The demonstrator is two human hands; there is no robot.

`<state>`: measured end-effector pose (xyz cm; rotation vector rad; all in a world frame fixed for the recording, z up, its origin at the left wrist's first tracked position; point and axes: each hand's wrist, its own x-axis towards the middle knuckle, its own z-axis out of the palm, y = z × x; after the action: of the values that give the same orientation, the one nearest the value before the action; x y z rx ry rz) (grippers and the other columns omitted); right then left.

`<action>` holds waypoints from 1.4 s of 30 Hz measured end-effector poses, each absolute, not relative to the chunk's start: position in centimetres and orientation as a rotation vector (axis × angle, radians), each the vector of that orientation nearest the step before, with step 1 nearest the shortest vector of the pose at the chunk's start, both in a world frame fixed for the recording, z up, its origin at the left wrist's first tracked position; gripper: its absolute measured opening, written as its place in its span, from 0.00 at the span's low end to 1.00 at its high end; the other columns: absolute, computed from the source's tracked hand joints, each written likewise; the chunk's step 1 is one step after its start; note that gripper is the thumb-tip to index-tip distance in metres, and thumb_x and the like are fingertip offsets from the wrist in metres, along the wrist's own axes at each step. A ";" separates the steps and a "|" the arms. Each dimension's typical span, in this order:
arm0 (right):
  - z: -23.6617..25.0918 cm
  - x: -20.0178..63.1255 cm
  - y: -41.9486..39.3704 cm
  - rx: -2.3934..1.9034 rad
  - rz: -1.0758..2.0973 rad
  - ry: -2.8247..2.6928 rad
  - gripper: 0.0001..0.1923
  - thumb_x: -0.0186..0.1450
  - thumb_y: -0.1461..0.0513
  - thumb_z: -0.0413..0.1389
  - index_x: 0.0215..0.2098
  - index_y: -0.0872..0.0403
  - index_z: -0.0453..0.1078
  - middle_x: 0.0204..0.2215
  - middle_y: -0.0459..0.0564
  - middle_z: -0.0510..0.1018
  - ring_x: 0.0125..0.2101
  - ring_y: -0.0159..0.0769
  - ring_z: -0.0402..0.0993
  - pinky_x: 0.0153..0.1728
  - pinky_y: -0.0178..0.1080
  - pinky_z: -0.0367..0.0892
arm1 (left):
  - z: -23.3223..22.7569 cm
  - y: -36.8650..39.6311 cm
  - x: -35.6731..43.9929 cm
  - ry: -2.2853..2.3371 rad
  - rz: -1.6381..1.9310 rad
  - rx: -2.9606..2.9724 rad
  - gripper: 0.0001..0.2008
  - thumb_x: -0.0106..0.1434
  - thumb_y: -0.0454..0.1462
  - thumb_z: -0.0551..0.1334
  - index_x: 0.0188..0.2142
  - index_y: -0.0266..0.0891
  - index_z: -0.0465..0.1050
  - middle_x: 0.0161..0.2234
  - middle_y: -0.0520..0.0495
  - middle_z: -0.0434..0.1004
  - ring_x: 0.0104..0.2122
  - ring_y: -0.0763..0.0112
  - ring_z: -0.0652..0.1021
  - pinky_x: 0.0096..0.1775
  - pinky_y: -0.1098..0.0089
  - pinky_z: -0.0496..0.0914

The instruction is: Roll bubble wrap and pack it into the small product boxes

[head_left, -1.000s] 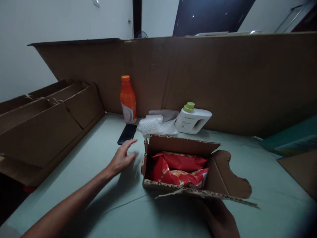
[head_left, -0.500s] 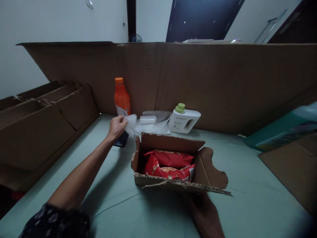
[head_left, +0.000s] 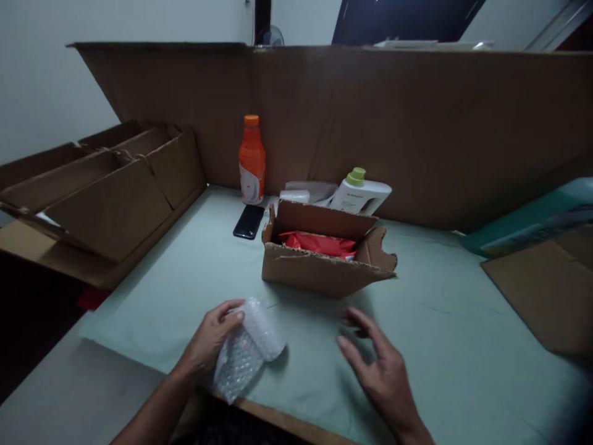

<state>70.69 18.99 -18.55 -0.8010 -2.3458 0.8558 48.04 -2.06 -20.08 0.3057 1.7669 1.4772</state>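
Note:
A partly rolled piece of bubble wrap [head_left: 263,330] is pinched in my left hand [head_left: 210,340], close to the front edge of the table. My right hand [head_left: 377,371] is apart from it to the right, thumb and fingers spread, holding nothing. Just beyond both hands stands an open cardboard box [head_left: 319,272] with torn flaps. Red shiny packets [head_left: 317,243] lie inside it, partly hidden by its front wall.
Behind the box are an orange bottle [head_left: 252,164], a phone [head_left: 249,222], more clear plastic wrap [head_left: 295,196] and a white jug with a green cap [head_left: 361,194]. Cardboard compartments [head_left: 115,204] line the left. A green container [head_left: 532,216] leans at right, beside a cardboard piece [head_left: 546,296].
My left hand has come back from beside the orange bottle with bubble wrap in it. My right hand has left the box, which now sits farther back.

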 end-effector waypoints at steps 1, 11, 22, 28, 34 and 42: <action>-18.5 70.8 17.4 -0.687 0.904 -2.437 0.30 0.66 0.51 0.58 0.63 0.52 0.64 0.56 0.58 0.76 0.52 0.47 0.77 0.51 0.47 0.72 | -20.1 -1.2 48.8 1.705 1.458 0.356 0.38 0.54 0.55 0.68 0.57 0.32 0.70 0.36 0.44 0.80 0.33 0.66 0.77 0.34 0.69 0.70; -21.8 70.1 18.2 -1.149 0.928 -2.335 0.27 0.67 0.51 0.50 0.57 0.59 0.68 0.35 0.55 0.83 0.33 0.43 0.80 0.37 0.44 0.75 | -20.0 0.2 49.7 1.570 1.182 0.710 0.39 0.53 0.32 0.57 0.67 0.38 0.57 0.36 0.47 0.79 0.23 0.77 0.68 0.26 0.75 0.60; -20.9 74.2 15.2 -0.946 0.328 -2.477 0.22 0.69 0.49 0.53 0.54 0.53 0.71 0.49 0.58 0.80 0.47 0.49 0.77 0.47 0.49 0.70 | -20.1 -1.1 48.5 2.209 0.623 1.236 0.36 0.61 0.42 0.60 0.67 0.38 0.57 0.53 0.36 0.77 0.46 0.52 0.78 0.47 0.57 0.71; -20.9 71.6 16.6 -1.012 0.622 -2.441 0.17 0.69 0.52 0.49 0.37 0.53 0.75 0.36 0.55 0.82 0.36 0.46 0.78 0.38 0.45 0.71 | -20.0 -0.5 50.8 2.193 0.462 1.317 0.34 0.60 0.31 0.54 0.67 0.35 0.58 0.46 0.37 0.80 0.46 0.54 0.79 0.47 0.60 0.70; -19.7 76.6 20.2 -1.283 0.915 -2.199 0.21 0.65 0.45 0.52 0.34 0.53 0.73 0.29 0.50 0.80 0.30 0.41 0.76 0.31 0.38 0.70 | -18.1 -1.3 45.7 2.342 0.445 1.224 0.34 0.61 0.34 0.55 0.68 0.41 0.56 0.35 0.47 0.78 0.37 0.60 0.78 0.39 0.65 0.69; -19.9 75.8 23.4 -1.225 0.418 -2.277 0.29 0.65 0.46 0.51 0.56 0.54 0.68 0.57 0.61 0.74 0.52 0.54 0.74 0.44 0.50 0.71 | -19.7 0.8 42.4 2.513 0.907 1.347 0.33 0.64 0.44 0.60 0.67 0.43 0.56 0.61 0.36 0.64 0.56 0.52 0.71 0.54 0.54 0.69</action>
<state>75.78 23.39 -19.85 -1.2251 -2.2769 0.4184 42.39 0.84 -19.66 1.3467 2.5129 0.9068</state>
